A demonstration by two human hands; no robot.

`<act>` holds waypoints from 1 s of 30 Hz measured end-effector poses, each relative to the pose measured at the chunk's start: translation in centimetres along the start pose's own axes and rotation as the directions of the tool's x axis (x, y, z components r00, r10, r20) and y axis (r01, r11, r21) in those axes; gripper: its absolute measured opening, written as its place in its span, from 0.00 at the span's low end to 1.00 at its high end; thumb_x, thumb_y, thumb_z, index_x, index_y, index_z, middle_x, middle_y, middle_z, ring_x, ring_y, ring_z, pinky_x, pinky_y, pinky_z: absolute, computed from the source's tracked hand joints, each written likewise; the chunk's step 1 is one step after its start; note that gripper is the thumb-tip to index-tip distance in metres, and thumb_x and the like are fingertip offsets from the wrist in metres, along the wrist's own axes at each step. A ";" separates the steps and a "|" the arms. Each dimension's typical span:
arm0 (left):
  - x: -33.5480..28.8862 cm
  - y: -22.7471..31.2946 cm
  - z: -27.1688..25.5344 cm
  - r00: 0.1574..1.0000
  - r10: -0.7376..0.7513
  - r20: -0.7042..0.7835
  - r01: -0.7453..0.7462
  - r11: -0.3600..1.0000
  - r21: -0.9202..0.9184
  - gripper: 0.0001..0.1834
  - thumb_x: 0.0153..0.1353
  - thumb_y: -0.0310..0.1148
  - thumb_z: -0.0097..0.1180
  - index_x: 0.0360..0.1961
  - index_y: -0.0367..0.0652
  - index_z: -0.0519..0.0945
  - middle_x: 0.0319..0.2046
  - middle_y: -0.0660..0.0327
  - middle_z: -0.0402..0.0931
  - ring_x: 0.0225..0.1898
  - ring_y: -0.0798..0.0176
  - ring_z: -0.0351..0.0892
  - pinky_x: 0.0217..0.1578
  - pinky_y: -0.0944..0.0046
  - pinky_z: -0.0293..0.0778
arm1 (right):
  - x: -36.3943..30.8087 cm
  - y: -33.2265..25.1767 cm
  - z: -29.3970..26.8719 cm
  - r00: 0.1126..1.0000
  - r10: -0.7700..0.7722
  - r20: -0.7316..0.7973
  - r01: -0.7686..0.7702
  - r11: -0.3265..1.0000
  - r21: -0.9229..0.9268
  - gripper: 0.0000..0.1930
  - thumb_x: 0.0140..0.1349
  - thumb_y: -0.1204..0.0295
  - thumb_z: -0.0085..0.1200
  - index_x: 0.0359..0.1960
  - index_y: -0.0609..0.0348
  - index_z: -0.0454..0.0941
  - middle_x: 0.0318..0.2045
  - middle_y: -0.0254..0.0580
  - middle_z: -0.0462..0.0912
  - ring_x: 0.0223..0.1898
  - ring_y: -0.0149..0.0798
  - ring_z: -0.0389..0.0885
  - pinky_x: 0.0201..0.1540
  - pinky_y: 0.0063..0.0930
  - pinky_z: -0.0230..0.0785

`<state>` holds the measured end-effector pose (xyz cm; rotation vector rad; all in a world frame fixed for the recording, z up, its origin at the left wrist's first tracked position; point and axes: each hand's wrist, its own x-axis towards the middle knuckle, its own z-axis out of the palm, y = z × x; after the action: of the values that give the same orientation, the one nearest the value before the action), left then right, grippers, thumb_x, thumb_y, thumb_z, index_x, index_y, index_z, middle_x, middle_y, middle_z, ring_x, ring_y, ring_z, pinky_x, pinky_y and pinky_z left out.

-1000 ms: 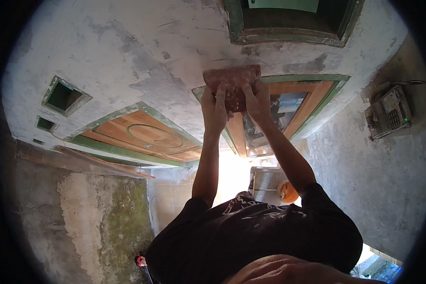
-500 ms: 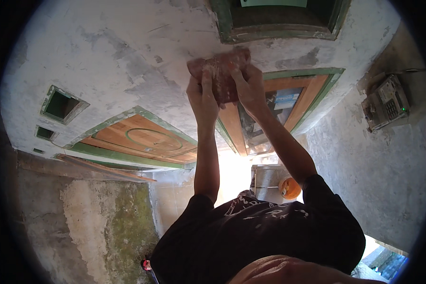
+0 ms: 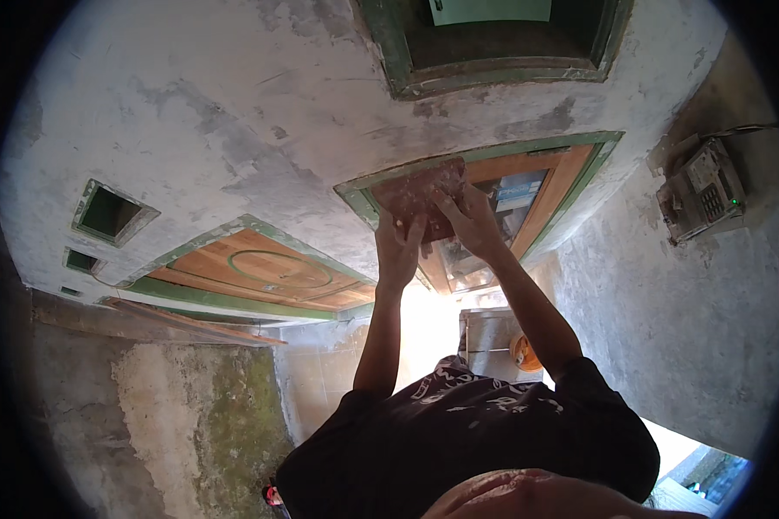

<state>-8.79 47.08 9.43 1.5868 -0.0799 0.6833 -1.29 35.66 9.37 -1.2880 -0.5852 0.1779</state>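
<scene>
A reddish-brown, dusty sheet of sandpaper (image 3: 407,192) hangs between my two hands. My left hand (image 3: 398,246) closes on its lower left part, with the thumb lying on the near face. On the lower right part, my right hand (image 3: 466,212) is also closed, its thumb on the near face and some fingers behind. The sheet overlaps the upper left corner of a green-framed wooden door (image 3: 571,169) with a glass panel. Whether it touches the frame I cannot tell.
Above is a patchy white plaster wall (image 3: 173,78) with a green-framed opening (image 3: 493,82). A wooden panel (image 3: 260,268) in a green frame is at left, beside small square openings (image 3: 112,212). A dusty telephone (image 3: 705,190) hangs at right. Below stands an orange bucket (image 3: 525,353).
Both hands and the sandpaper have moved down from the plaster wall above the door to its frame corner. The sheet's top edge, curled before, now looks flatter.
</scene>
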 end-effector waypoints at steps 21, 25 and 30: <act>0.5 -1.4 -3.7 0.918 -0.216 -0.334 0.152 0.967 -0.206 0.09 0.65 0.31 0.50 0.39 0.35 0.73 0.23 0.64 0.74 0.18 0.78 0.69 0.15 0.77 0.63 | 1.0 1.4 6.4 0.996 0.090 -0.013 -0.090 0.995 0.053 0.12 0.65 0.67 0.50 0.30 0.65 0.77 0.14 0.34 0.75 0.11 0.23 0.69 0.11 0.18 0.58; 0.6 -1.0 -3.8 0.920 -0.242 -0.310 0.170 0.956 -0.240 0.09 0.65 0.31 0.50 0.38 0.35 0.73 0.22 0.64 0.75 0.17 0.78 0.68 0.13 0.77 0.62 | 1.0 2.3 6.3 0.995 0.103 -0.011 -0.102 0.994 0.034 0.13 0.65 0.66 0.50 0.31 0.65 0.77 0.14 0.34 0.75 0.11 0.23 0.69 0.11 0.18 0.58; 0.8 -0.8 -3.6 0.913 -0.231 -0.337 0.165 0.963 -0.214 0.08 0.65 0.31 0.49 0.38 0.36 0.73 0.20 0.64 0.74 0.13 0.79 0.66 0.10 0.77 0.58 | 1.1 2.1 6.4 0.995 0.092 -0.025 -0.091 0.995 0.046 0.13 0.65 0.66 0.50 0.31 0.66 0.77 0.14 0.34 0.75 0.11 0.23 0.69 0.10 0.17 0.58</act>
<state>-9.21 50.83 9.02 1.2530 0.2808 0.7722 -3.16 42.21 8.77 -1.2729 -0.4970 0.2476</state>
